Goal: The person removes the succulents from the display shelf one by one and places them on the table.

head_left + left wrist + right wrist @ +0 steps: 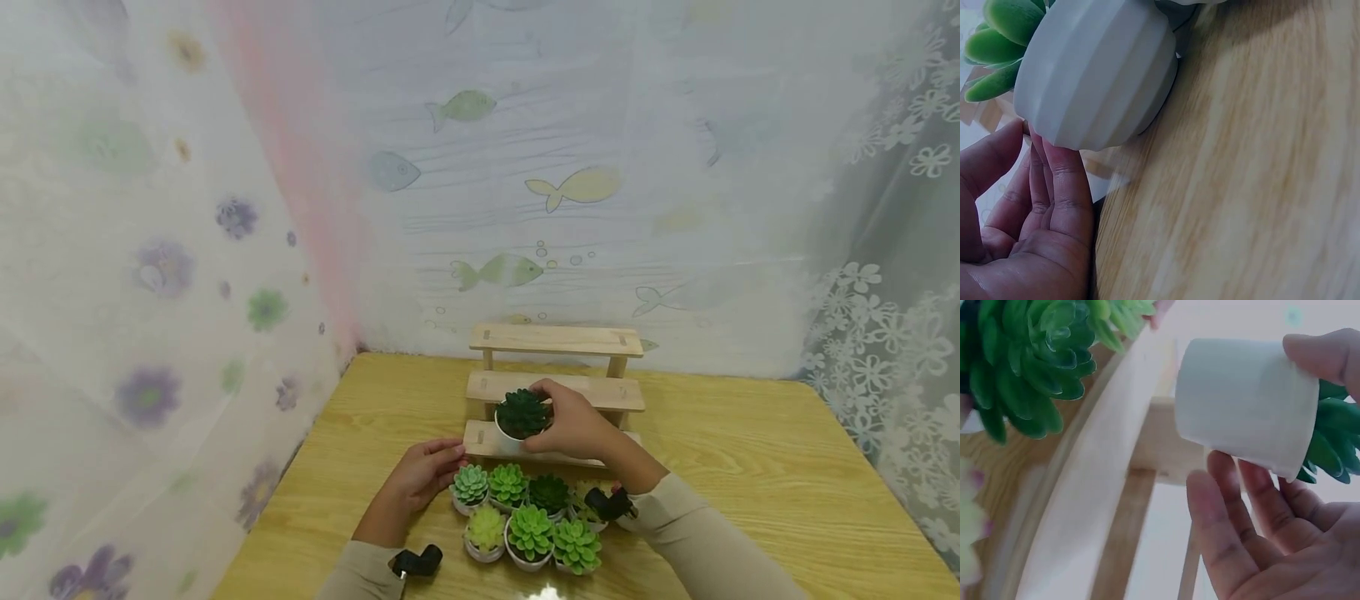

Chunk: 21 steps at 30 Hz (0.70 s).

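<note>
My right hand (573, 425) grips a white pot (1241, 403) holding a dark green artificial succulent (522, 412), thumb on one side and fingers on the other. The pot is over the lowest board (551, 447) of a three-tier wooden plant stand (555, 340); in the right wrist view its base is apart from the board. At that board's left end, my left hand (427, 473) pinches the edge between thumb and fingertips. A ribbed white pot (1097, 75) partly hides the left fingertips in the left wrist view.
Several potted succulents (530, 533) stand close together in front of the stand, between my forearms. The wooden table (750, 467) meets a fish-patterned curtain (600, 250) behind the stand. Flowered curtains hang left and right.
</note>
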Each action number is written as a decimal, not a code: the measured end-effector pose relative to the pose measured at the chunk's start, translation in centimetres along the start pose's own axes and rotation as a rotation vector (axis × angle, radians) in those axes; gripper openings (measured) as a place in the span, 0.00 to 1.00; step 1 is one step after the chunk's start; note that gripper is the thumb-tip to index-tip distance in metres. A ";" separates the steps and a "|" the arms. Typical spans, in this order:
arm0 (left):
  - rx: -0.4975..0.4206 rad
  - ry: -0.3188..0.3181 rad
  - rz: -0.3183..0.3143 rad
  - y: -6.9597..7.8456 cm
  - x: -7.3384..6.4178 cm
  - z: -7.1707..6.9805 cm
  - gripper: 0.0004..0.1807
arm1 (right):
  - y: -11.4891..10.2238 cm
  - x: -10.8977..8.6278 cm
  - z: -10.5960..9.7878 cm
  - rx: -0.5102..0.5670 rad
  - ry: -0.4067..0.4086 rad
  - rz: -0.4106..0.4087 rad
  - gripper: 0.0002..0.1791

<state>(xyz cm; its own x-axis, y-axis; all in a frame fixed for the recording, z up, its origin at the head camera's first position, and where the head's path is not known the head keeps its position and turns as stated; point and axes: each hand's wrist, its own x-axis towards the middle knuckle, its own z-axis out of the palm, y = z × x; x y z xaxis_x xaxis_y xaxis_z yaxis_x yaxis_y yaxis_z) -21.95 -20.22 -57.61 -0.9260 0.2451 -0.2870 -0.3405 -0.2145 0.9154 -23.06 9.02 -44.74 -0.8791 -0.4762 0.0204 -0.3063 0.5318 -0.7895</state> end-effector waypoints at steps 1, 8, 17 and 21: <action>0.004 -0.002 0.004 0.0 0.0 0.0 0.22 | 0.1 -0.3 -0.2 0.014 0.003 0.002 0.45; 0.004 0.004 -0.006 0.0 0.0 0.2 0.22 | 0.9 -2.9 -1.8 0.056 0.032 -0.051 0.44; 0.003 0.007 0.002 0.1 0.0 0.2 0.22 | 2.2 -6.6 -4.3 0.064 -0.052 -0.130 0.38; 0.009 0.016 0.004 0.1 -0.1 0.1 0.23 | 2.6 -8.2 -5.0 0.007 -0.038 -0.139 0.37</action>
<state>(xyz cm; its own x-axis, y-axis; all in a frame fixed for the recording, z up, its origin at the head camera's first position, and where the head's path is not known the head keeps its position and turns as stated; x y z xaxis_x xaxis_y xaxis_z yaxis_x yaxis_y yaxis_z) -21.85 -20.17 -57.40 -0.9298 0.2290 -0.2881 -0.3357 -0.2065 0.9191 -18.47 17.85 -43.92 -0.8138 -0.5712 0.1072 -0.4218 0.4536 -0.7851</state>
